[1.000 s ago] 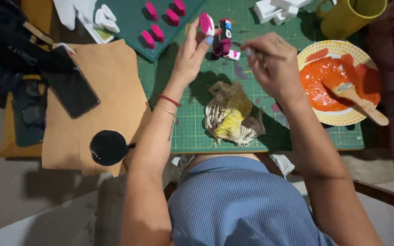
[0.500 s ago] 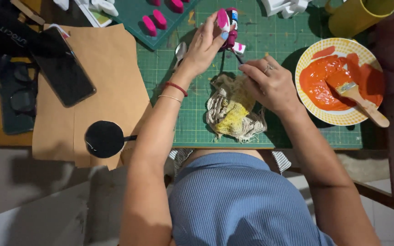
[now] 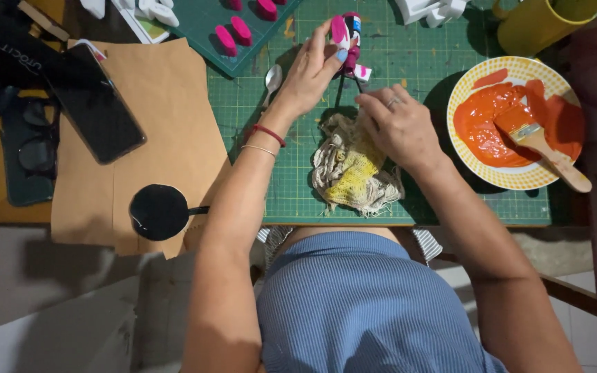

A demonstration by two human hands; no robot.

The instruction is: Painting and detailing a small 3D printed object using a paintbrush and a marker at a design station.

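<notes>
Your left hand (image 3: 309, 72) pinched a small pink-and-white painted figure (image 3: 348, 41) upright over the green cutting mat (image 3: 423, 83), while your right hand (image 3: 399, 124) pressed down, fingers curled, on the paint-stained rag (image 3: 354, 169), seemingly clutching a thin dark brush handle, though I could not tell for sure. The wet pink paint looked likely to smear under your fingertips, and the plate (image 3: 513, 181) of orange paint sat near enough your right elbow to be knocked.

rough cloth rag (image 3: 354, 169), glossy orange paint (image 3: 495, 124)
</notes>
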